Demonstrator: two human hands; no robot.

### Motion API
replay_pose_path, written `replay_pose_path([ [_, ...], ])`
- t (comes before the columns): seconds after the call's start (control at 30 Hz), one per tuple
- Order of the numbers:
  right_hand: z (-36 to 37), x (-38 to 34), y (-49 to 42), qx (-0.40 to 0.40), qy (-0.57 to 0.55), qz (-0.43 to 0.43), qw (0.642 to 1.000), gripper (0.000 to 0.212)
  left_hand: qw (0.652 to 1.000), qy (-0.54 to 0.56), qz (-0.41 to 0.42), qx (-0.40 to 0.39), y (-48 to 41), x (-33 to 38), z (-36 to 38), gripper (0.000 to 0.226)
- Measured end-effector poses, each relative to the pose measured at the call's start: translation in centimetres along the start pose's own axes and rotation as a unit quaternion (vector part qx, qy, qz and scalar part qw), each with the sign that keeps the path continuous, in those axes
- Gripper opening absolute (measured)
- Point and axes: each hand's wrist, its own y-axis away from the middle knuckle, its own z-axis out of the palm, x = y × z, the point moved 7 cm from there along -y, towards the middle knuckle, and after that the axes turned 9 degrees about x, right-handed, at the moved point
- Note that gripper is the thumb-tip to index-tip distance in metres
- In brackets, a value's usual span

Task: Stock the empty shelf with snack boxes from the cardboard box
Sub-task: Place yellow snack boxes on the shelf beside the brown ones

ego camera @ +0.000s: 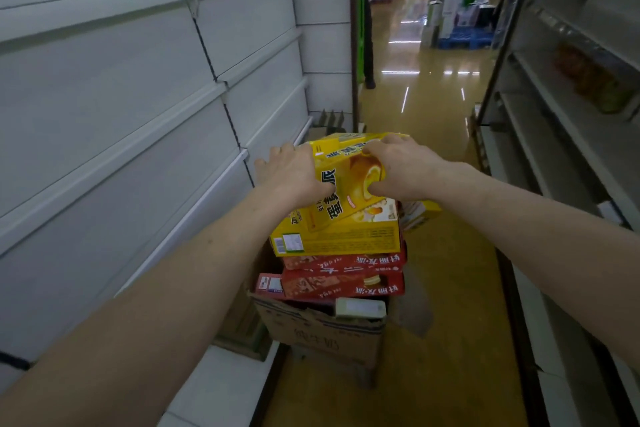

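Between shelves [138, 135], left hand [294, 173] and right hand [398, 170] fingers grip a tilted yellow box [346, 180].

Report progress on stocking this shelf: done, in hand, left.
Done: nothing yet; the white shelves on the left show no boxes. In hand: left hand and right hand grip the top yellow box, tilted over the stack. Left: a second yellow box, two red boxes and whatever else sits in the cardboard box.

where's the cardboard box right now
In the head view the cardboard box sits low centre in the aisle, beside the foot of the empty shelf on the left, with red snack boxes stacked in it.
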Motion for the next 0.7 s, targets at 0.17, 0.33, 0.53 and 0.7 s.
replay_pose_path([
  [0.17, 1.3, 0.3, -2.2, -0.004, 0.001, -0.035, 0.999, 0.067, 0.999, -0.025, -0.004, -0.029, -2.3, 1.1, 1.5, 0.065],
  [0.33, 2.2, 0.8, -3.0, -0.008, -0.013, -0.051, 0.999, 0.065, 0.999, -0.039, -0.013, -0.035, -3.5, 1.5, 2.5, 0.072],
  [0.53, 2.0, 1.1, -3.1, 0.003, -0.014, -0.055, 0.998, 0.064, 0.998, -0.058, -0.019, -0.021, -3.6, 1.5, 2.9, 0.081],
  [0.7, 1.8, 1.7, -2.3, 0.006, 0.006, -0.042, 0.999, 0.067, 0.997, 0.066, -0.027, -0.029, -3.3, 1.8, 2.4, 0.069],
])
